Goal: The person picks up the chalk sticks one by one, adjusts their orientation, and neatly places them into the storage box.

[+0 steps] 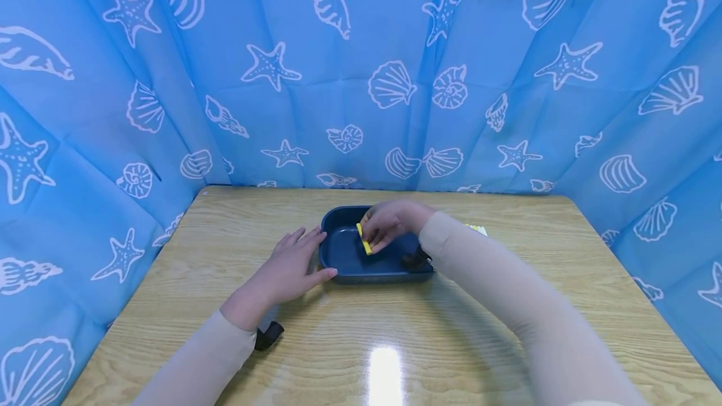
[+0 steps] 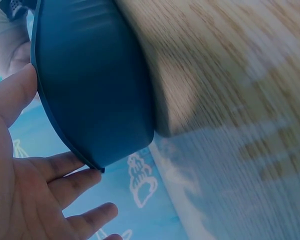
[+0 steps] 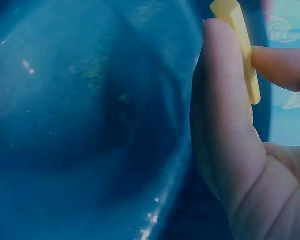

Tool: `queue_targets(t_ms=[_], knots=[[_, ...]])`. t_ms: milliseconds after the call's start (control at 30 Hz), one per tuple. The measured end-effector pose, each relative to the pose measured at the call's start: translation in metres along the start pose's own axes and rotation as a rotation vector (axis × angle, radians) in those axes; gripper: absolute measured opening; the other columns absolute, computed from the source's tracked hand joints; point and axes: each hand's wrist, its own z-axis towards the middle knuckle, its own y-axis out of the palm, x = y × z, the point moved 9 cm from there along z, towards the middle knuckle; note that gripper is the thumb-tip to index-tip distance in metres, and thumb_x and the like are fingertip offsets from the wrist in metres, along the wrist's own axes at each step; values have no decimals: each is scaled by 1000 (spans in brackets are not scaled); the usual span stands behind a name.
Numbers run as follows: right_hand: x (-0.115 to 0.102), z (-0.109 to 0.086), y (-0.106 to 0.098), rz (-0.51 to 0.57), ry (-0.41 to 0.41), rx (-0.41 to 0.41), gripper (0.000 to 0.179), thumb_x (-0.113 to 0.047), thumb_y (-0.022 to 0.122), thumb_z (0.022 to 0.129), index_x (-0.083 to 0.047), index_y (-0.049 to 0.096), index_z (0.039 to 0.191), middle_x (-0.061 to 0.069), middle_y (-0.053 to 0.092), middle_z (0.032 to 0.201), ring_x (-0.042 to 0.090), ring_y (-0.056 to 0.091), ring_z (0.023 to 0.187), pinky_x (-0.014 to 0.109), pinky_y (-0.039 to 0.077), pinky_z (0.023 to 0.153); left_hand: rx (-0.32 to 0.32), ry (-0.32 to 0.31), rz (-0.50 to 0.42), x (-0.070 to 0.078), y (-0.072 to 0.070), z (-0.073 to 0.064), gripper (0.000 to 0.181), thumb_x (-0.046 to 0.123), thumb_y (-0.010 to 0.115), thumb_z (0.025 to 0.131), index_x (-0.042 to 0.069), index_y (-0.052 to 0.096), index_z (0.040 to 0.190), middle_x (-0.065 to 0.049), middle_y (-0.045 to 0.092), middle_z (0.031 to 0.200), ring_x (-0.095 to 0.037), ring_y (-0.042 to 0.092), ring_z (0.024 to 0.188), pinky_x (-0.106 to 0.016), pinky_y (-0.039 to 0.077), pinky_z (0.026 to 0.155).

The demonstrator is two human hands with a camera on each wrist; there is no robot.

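Observation:
A dark blue oblong basin (image 1: 345,259) stands on the table, its outer wall (image 2: 95,85) close up in the left wrist view. My left hand (image 1: 287,268) rests at its left end, fingers spread and relaxed, with the thumb and fingertips touching the rim. Over the inside of the basin, my right hand (image 1: 389,224) pinches a short yellow stick (image 1: 364,240) between thumb and fingers. In the right wrist view the stick (image 3: 246,50) shows an angular end, and the basin's shiny interior (image 3: 75,125) lies beyond the hand.
Something yellow and white (image 1: 477,229) peeks out behind my right forearm, which hides most of it. The wood-grain table (image 1: 248,218) extends around the basin. A blue curtain (image 1: 350,80) with white shells and starfish hangs along the table's back and sides.

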Motion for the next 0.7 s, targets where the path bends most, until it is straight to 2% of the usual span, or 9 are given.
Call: queue_targets(t_ms=[200, 400, 500, 700], knots=[[4, 11, 4, 45, 62, 14, 20, 5, 59, 94, 3, 54, 113, 15, 57, 87, 23, 65, 71, 30, 61, 68, 7, 8, -10, 0, -1, -1, 83, 56, 63, 94, 7, 36, 156, -14, 30, 162, -43, 18, 150, -63, 13, 118], [6, 17, 7, 78, 88, 7, 4, 5, 57, 96, 5, 59, 99, 15, 57, 85, 22, 67, 71, 28, 61, 70, 3, 8, -5, -1, 0, -2, 84, 58, 62, 94, 8, 35, 156, -14, 30, 162, -42, 17, 150, -64, 13, 118], [7, 20, 8, 72, 105, 18, 5, 4, 57, 97, 5, 61, 96, 15, 59, 83, 21, 68, 69, 28, 61, 70, 0, 4, -12, -1, 0, -2, 84, 58, 62, 94, 8, 35, 156, -13, 29, 162, -41, 16, 150, -63, 12, 119], [7, 22, 11, 31, 155, 37, 11, 1, 59, 97, 7, 62, 106, 15, 61, 82, 21, 69, 69, 30, 61, 75, 6, 3, -16, -2, 1, -2, 84, 58, 61, 94, 9, 35, 156, -12, 29, 163, -41, 16, 151, -62, 12, 119]])
